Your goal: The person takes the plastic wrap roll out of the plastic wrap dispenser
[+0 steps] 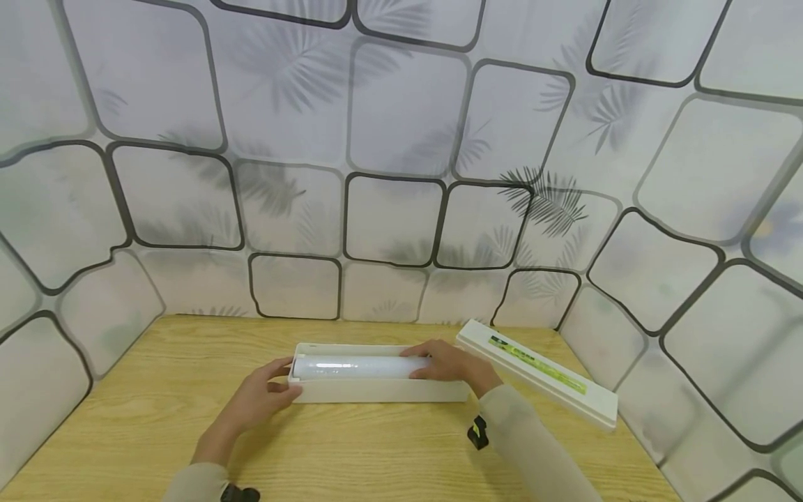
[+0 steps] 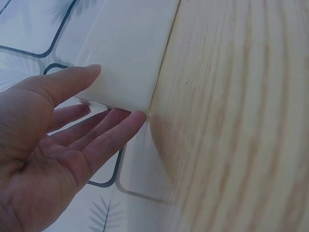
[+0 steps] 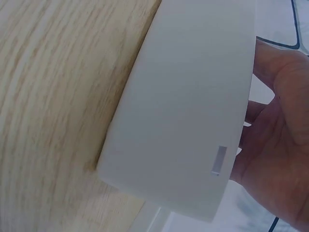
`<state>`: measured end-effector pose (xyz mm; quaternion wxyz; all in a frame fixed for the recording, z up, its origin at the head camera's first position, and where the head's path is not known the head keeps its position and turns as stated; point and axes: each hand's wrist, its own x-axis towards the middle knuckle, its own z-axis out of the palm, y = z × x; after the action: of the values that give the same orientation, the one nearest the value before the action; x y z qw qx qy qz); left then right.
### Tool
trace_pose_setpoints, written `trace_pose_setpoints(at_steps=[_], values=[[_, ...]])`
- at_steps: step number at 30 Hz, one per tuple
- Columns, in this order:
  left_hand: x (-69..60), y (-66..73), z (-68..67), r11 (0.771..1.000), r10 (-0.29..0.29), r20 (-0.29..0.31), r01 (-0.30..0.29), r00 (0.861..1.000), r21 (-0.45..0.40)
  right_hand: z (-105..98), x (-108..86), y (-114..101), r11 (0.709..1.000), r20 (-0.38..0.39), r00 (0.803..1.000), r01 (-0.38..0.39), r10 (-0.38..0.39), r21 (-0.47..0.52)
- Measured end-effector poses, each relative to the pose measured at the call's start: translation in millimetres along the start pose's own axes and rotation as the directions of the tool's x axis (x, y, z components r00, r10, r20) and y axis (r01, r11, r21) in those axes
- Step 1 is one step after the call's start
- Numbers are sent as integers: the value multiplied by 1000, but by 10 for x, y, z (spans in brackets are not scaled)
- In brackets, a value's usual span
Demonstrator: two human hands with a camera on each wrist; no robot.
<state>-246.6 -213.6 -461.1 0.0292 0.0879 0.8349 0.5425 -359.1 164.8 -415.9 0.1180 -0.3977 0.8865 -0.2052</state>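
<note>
A long white box (image 1: 376, 392) lies on the table with its top side uncovered. Inside rests a glossy, whitish roll (image 1: 354, 367) that looks like cling film. My left hand (image 1: 254, 399) holds the box's left end, thumb at the front corner and fingers against the end wall. In the left wrist view, those fingertips touch the edge of the box (image 2: 125, 53). Over the box's right part, my right hand (image 1: 447, 362) grips the roll, fingers reaching across it. The right wrist view shows the outer wall of the box (image 3: 178, 106), which hides the right fingertips.
A long white lid (image 1: 599, 406) with a yellow-green label (image 1: 539, 364) lies slanted on the table to the right, close behind my right wrist. The light wooden table (image 1: 351, 453) meets a patterned backdrop (image 1: 389, 216) at the back and sides.
</note>
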Motion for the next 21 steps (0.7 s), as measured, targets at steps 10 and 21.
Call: trace_pose_setpoints(at_steps=[10, 21], values=[[-7, 9, -6, 1000, -5, -5, 5, 1000, 4, 28, -27, 11, 999, -45, 998, 47, -47, -6], [-9, 21, -8, 1000, 6, -16, -6, 1000, 12, 32, -61, -3, 1000, -104, 994, 26, -24, 17]])
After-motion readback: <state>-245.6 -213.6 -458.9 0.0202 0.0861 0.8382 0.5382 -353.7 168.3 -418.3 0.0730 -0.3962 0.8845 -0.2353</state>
